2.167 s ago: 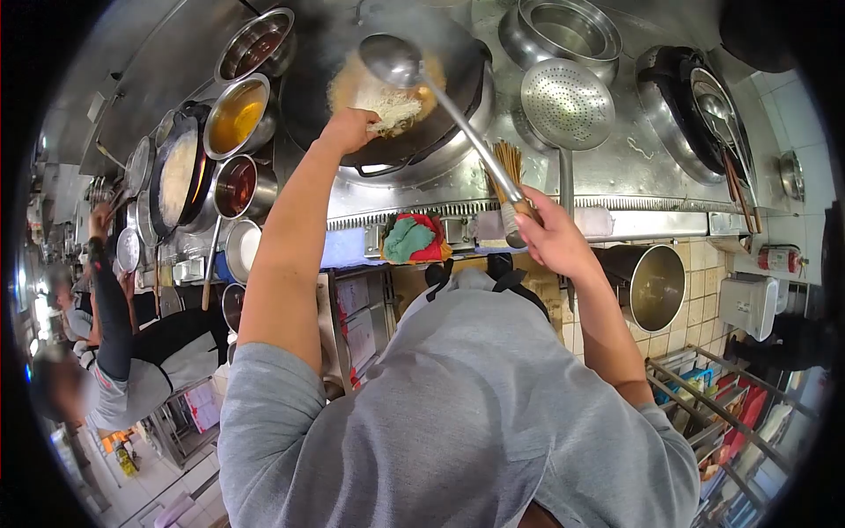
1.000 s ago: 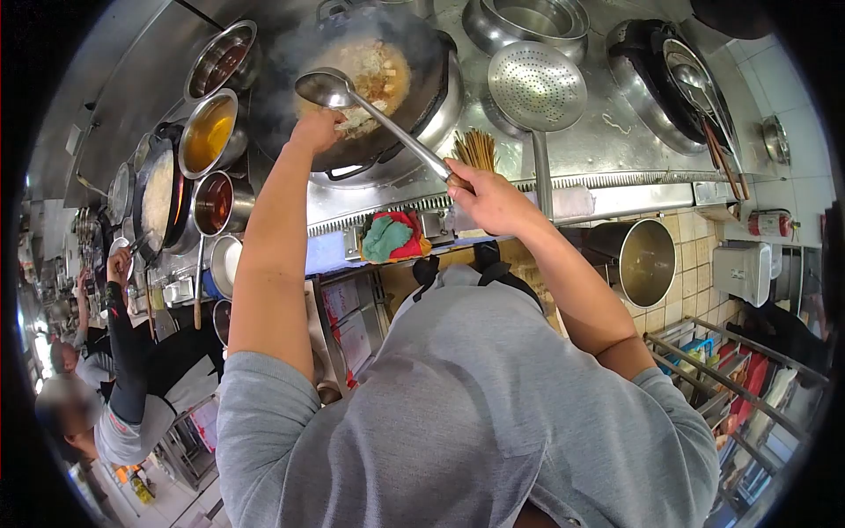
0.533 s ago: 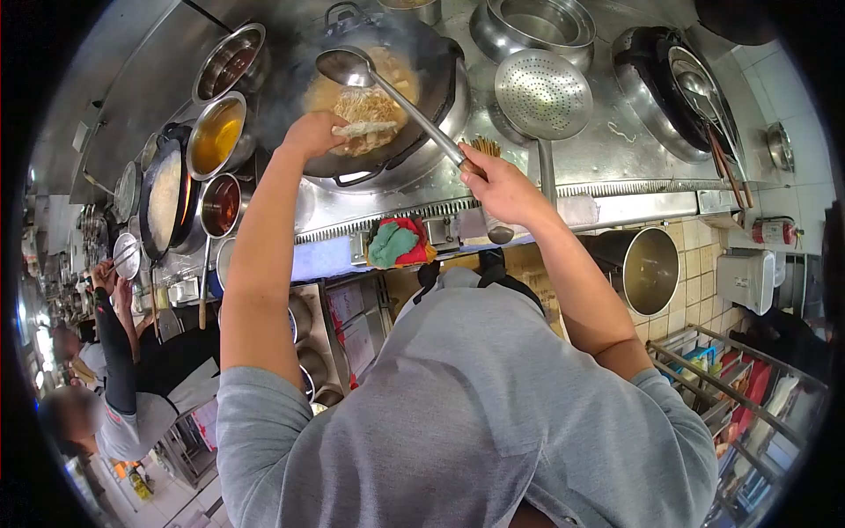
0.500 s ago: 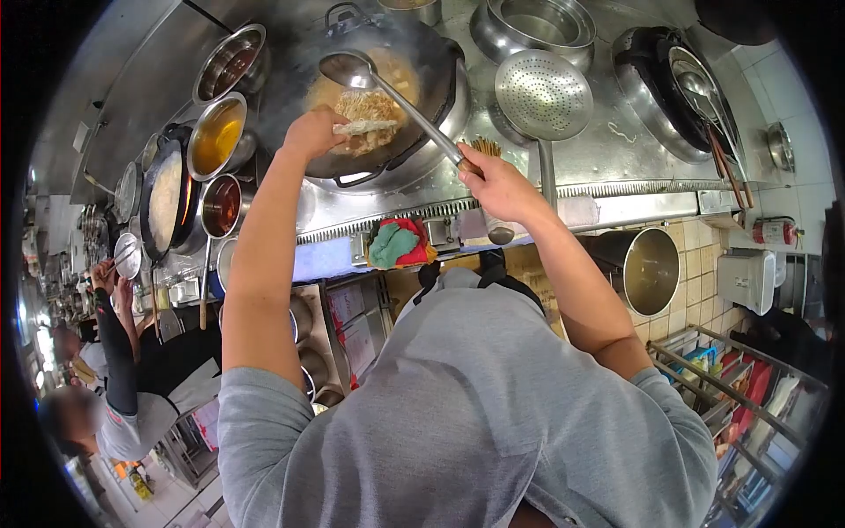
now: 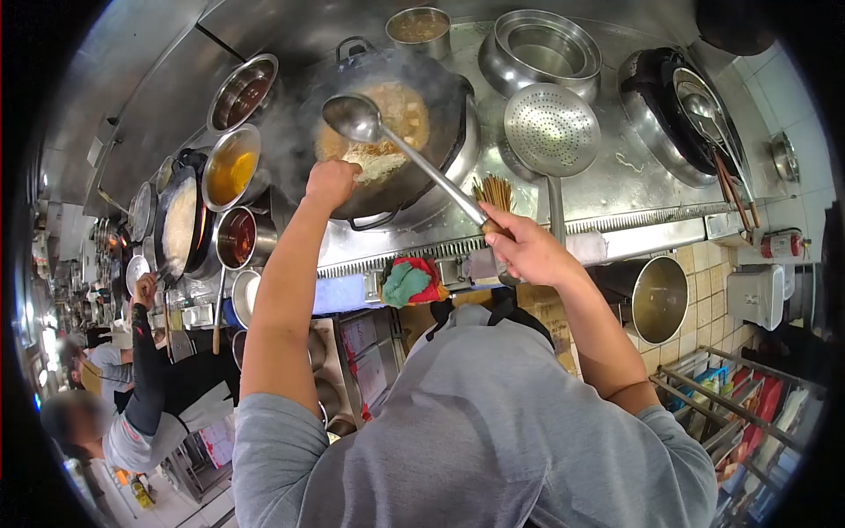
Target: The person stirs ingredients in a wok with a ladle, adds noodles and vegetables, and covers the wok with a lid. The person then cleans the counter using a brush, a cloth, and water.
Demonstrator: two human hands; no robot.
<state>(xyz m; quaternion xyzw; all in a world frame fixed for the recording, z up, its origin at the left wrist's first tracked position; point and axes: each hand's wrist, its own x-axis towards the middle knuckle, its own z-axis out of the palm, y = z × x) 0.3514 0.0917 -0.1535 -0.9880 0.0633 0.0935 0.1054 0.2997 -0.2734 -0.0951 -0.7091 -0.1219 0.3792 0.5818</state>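
Note:
My right hand (image 5: 531, 249) is closed around the wooden-ended handle of a steel ladle (image 5: 352, 118). The ladle's bowl hangs over a large black wok (image 5: 429, 99). In the wok, brown broth (image 5: 407, 99) steams with pale chunks in it. My left hand (image 5: 333, 183) is over the wok's near left side, fingers curled in. At its fingertips a pale, stringy mass of food (image 5: 377, 163) lies against the broth; whether the fingers still grip some of it is hidden.
A perforated skimmer (image 5: 553, 130) and a steel pot (image 5: 541, 53) stand right of the wok. Bowls of yellow liquid (image 5: 232, 167) and red sauce (image 5: 236, 238) are at left. A bamboo brush (image 5: 495, 192) and colored cloths (image 5: 409, 282) are nearer me. Another person (image 5: 145, 422) works at far left.
My left hand has come down lower over the wok. The pale bundle it held is now spread as a mass at the broth. My right hand still holds the ladle; the whole view has shifted.

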